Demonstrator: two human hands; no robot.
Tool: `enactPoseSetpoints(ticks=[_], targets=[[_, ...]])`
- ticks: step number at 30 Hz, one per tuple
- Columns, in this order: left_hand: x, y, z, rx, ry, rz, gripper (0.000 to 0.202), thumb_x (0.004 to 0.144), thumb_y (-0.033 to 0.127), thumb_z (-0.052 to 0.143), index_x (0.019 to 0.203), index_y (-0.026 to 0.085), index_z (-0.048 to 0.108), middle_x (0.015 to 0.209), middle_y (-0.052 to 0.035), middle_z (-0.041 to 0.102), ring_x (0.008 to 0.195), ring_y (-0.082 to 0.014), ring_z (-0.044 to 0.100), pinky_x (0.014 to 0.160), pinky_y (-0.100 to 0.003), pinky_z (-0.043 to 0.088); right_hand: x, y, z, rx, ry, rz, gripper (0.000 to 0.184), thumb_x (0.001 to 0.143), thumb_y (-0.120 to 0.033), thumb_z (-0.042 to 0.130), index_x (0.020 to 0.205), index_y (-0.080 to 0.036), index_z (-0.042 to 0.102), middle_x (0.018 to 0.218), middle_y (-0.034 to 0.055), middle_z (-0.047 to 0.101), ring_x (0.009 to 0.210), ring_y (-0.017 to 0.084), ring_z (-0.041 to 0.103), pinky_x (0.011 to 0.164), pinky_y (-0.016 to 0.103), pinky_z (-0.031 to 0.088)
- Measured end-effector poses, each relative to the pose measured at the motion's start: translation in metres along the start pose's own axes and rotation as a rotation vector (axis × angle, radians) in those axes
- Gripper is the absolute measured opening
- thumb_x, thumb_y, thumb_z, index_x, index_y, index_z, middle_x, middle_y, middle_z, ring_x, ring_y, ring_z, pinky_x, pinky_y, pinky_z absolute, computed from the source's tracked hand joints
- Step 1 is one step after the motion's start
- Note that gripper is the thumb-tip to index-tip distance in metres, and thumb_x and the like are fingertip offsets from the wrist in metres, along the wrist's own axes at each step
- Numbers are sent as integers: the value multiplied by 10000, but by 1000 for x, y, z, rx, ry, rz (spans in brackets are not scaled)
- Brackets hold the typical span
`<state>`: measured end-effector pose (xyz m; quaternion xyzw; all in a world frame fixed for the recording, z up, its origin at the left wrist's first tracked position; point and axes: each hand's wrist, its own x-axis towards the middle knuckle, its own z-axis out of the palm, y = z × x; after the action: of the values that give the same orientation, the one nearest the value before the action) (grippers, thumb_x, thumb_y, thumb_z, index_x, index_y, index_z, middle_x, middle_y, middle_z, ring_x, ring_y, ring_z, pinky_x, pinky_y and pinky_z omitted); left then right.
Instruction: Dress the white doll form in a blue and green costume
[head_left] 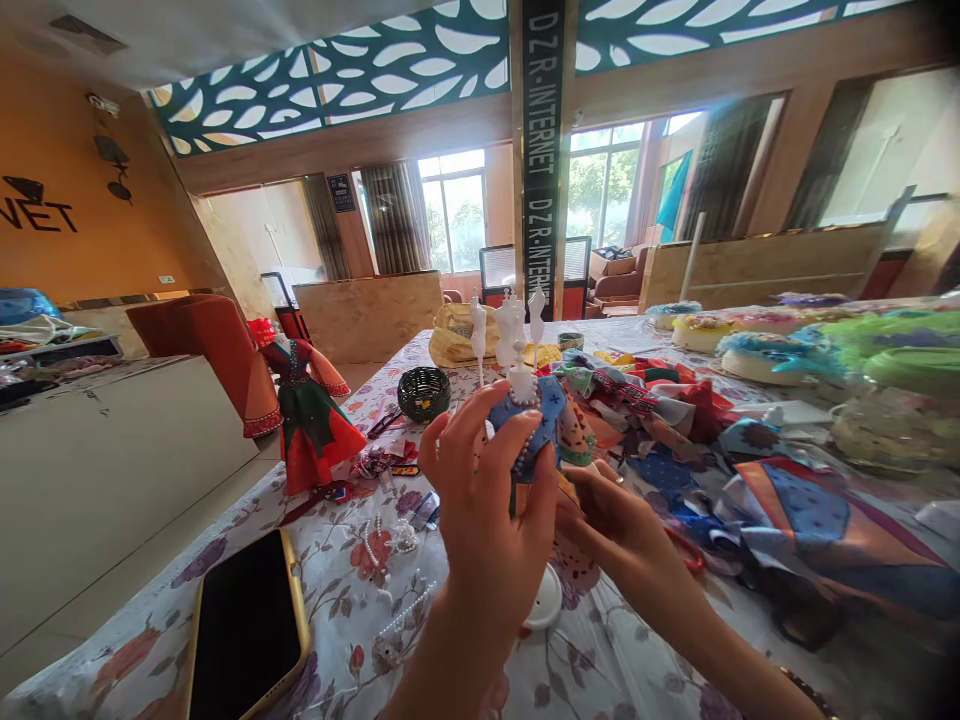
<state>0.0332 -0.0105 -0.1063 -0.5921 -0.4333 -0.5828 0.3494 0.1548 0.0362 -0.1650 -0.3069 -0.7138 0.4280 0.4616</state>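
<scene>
A miniature dress form stands upright on a white round base [546, 600], wearing a small dress with a blue patterned bodice [551, 400] and a string of pearl beads at the neck. My left hand [495, 490] is closed around the upper part of this dress form, fingers at the bodice. Lower down on its right side, my right hand [615, 515] has its fingers pressed together at the orange cloth [564, 490] of the skirt. Its fingertips are partly hidden. Bare white mannequins [508, 325] rise just behind.
At left stand a dressed doll form [304, 400] in red and green, and a phone [247, 625]. Near the middle are a dark woven basket [424, 393] and loose pearl strings [405, 610]. Fabric scraps [675, 400] pile up at right, with decorated hats [765, 355] behind.
</scene>
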Motion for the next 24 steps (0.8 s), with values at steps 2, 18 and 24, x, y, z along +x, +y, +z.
enactPoseSetpoints(ticks=[2, 18, 24], targets=[[-1, -2, -1, -28, -3, 4, 319, 768, 135, 663, 1043, 217, 525, 1170, -87, 589, 1092, -212, 565, 910, -423, 460, 0, 2, 0, 4, -15, 9, 361, 810, -480, 558, 1032, -198, 593, 781, 2, 438, 688, 149, 450, 615, 276, 391], [-63, -1, -6, -230, 82, -349, 302, 767, 61, 654, 1023, 181, 547, 1077, -79, 641, 1019, -175, 630, 838, -297, 542, 0, 8, 8, -86, -70, -23, 222, 833, -421, 551, 821, -201, 582, 784, 11, 432, 732, 160, 440, 656, 280, 437], [-79, 15, -4, -324, 23, -485, 467, 780, 64, 638, 1192, 215, 476, 1348, -126, 523, 1214, -224, 535, 924, -330, 537, -2, 19, 11, -198, -52, -87, 282, 885, -437, 473, 749, -212, 575, 757, 29, 497, 785, 193, 464, 782, 345, 446]])
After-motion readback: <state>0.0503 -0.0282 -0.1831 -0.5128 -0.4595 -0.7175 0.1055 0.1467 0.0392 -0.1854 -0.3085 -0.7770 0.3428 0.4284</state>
